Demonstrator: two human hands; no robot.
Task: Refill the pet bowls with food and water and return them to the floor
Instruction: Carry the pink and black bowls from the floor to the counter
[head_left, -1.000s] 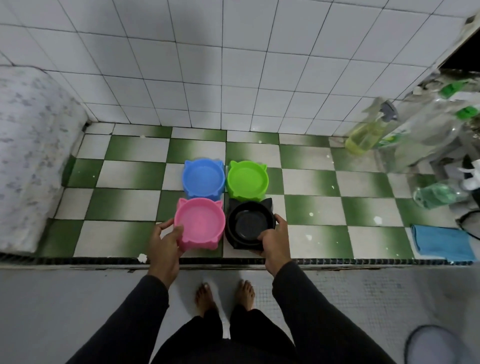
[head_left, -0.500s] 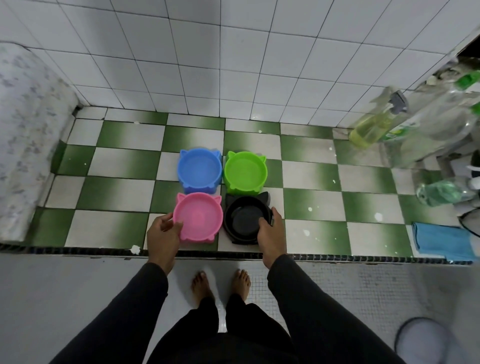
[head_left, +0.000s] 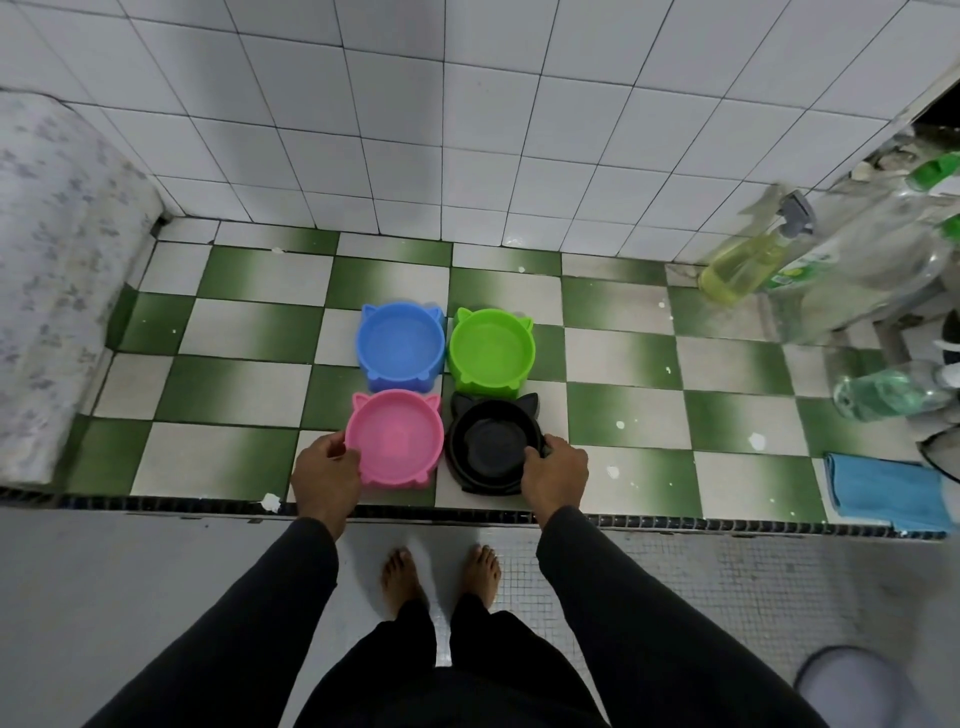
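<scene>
Head camera, looking down: a person in dark sleeves stands barefoot at a raised ledge tiled in a green and white checkerboard (head_left: 623, 358), used here as a worktop, with a white tiled wall behind it. Four cat-eared plastic pet bowls sit on it in a tight square, sides almost touching. At the back are a blue plastic bowl (head_left: 400, 345) on the left and a lime green plastic bowl (head_left: 491, 348) on the right. At the front, close to the ledge's dark edge, are a pink plastic bowl (head_left: 394, 437) on the left and a black plastic bowl (head_left: 493, 449) on the right.

The left hand (head_left: 326, 473) grips the pink bowl's near left rim, fingers curled over the edge. The right hand (head_left: 555, 474) grips the black bowl's near right rim the same way. Both bowls appear to rest on the tiles. Whether any bowl holds food or water cannot be told from here.

To the right stand a yellow liquid spray bottle (head_left: 743, 260), clear plastic bottles (head_left: 883, 260) and a folded blue cloth (head_left: 883, 491).

Risks, as a judgement: each bowl is held by one side only, so lifting could tip it and spill any contents. The front bowls sit near the drop to the floor and could slip off. Dragging either one might knock its close neighbours.
</scene>
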